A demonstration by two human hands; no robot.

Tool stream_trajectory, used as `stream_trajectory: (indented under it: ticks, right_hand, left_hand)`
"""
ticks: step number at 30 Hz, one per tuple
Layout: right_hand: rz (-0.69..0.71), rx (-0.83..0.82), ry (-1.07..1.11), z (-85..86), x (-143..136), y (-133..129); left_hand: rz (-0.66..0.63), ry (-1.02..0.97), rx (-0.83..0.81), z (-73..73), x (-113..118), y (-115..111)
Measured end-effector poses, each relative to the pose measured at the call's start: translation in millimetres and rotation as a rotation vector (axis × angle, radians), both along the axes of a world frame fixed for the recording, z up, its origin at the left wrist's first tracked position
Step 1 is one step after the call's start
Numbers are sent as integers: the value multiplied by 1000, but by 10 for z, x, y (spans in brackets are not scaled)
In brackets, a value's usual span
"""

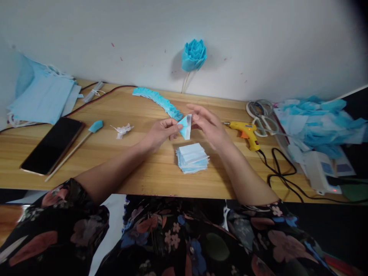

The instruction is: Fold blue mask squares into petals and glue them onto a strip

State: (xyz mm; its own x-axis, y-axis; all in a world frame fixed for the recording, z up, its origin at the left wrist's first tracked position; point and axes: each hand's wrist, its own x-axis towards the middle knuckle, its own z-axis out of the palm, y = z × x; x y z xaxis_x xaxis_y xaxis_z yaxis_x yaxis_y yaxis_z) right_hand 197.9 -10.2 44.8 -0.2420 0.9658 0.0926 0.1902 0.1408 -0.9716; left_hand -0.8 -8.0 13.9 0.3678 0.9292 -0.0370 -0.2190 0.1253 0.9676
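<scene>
My left hand (160,134) pinches a partly folded piece of blue and white mask fabric (186,127) between thumb and fingers. The piece has a slanted blue side and a white strip along its right edge. Close to that white edge, my right hand (211,126) has its fingers stretched out and apart; whether a fingertip touches the fabric I cannot tell. Just below lies a stack of cut light-blue fabric pieces (192,158). Behind my left hand, a curved row of folded blue petals (157,100) overlaps along the table.
A blue fabric flower (194,55) on a stick leans against the wall. To the right lie a yellow glue gun (244,132) with its cord, scissors (263,119) and blue scraps (319,119). Leftward are a phone (53,145), a blue-tipped stick (71,153) and masks (43,96).
</scene>
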Motion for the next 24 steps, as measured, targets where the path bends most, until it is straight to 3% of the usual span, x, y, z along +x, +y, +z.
stream_trajectory:
  ticks: [5,11,15,20,24]
  right_hand:
    - [-142,374,-238,-85,144,38]
    - [-79,750,-516,-147,139,65]
    - [-58,793,-576,-142,96,53]
    - [26,753,-534,-145,62,56]
    - [17,723,-559,-154,56,67]
  left_hand:
    - [97,-132,-72,-3,1,33]
    - [112,-180,-196,104,2,9]
    - [94,-202,-212,108,7,1]
    - [72,-206,-190,63,16,1]
    - [76,-202,-177,49,17,3]
